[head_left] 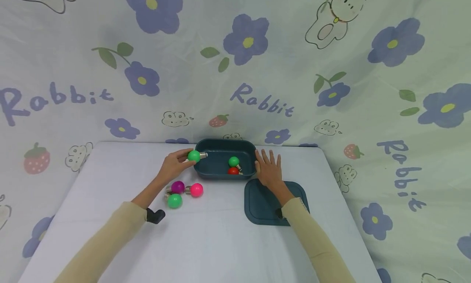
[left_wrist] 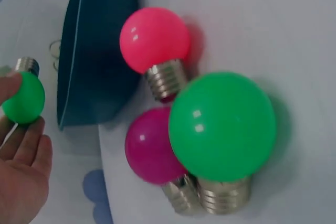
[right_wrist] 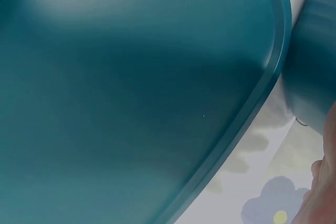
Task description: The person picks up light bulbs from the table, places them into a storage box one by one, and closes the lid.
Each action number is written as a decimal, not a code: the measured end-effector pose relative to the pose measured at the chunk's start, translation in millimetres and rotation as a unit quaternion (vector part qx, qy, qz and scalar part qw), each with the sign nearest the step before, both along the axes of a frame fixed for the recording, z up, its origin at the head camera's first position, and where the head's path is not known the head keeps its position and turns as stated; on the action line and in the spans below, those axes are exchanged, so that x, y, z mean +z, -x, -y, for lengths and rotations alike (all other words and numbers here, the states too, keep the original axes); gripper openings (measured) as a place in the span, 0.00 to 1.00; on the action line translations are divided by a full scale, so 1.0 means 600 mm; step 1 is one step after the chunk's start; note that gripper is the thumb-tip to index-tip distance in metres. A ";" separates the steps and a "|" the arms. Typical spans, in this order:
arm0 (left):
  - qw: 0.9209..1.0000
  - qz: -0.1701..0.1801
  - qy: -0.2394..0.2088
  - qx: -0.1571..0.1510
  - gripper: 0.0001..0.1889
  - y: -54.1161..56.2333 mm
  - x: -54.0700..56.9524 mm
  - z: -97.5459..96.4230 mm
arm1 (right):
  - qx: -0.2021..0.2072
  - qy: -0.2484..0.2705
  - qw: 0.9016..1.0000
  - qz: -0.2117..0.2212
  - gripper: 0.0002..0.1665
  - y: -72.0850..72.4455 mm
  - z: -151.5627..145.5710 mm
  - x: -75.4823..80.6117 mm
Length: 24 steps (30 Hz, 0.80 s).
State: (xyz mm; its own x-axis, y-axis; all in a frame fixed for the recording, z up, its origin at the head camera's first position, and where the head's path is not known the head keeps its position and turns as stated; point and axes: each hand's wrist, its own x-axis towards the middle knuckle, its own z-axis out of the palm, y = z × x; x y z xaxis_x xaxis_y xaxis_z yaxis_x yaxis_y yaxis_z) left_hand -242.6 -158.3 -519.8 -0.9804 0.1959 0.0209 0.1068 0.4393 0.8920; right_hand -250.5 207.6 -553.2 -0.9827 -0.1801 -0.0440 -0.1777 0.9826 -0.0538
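My left hand (head_left: 174,167) pinches a green light bulb (head_left: 194,156) between thumb and fingers, over the left end of a dark teal box (head_left: 209,176). The bulb's metal screw base points right, toward the box's inside. In the box lie another green bulb (head_left: 233,161) and a red bulb (head_left: 233,171). My right hand (head_left: 270,171) is at the box's right end, its fingers spread and straight. In the left wrist view, the held green bulb (left_wrist: 25,100) sits between thumb and fingertips, beside the box wall (left_wrist: 100,51).
On the white table, left of centre, lie a purple bulb (head_left: 178,187), a pink bulb (head_left: 196,189) and a green bulb (head_left: 174,201), close together. The teal lid (head_left: 262,209) lies flat under my right forearm. Behind the table hangs a rabbit-and-flower patterned cloth (head_left: 206,90).
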 end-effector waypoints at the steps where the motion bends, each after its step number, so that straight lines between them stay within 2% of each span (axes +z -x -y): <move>1: 1.000 -0.004 0.000 0.000 0.30 0.002 0.001 -0.007 | 0.000 0.001 1.000 0.000 0.32 0.000 0.000 0.000; 9: 1.000 -0.016 0.011 -0.007 0.30 0.018 0.000 -0.061 | 0.001 -0.004 1.000 -0.007 0.32 0.000 0.000 0.000; 24: 0.997 -0.024 0.068 -0.004 0.28 0.063 -0.028 -0.132 | 0.005 -0.006 1.000 -0.009 0.32 0.003 -0.003 -0.005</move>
State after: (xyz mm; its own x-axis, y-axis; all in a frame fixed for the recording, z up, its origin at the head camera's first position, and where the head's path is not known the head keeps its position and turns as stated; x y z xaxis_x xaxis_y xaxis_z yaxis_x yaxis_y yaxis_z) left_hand -280.1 -78.9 -536.7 -0.9773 0.2076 0.0412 0.1524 0.5550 0.8178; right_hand -252.1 209.4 -556.2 -0.9815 -0.1895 -0.0277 -0.1884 0.9813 -0.0386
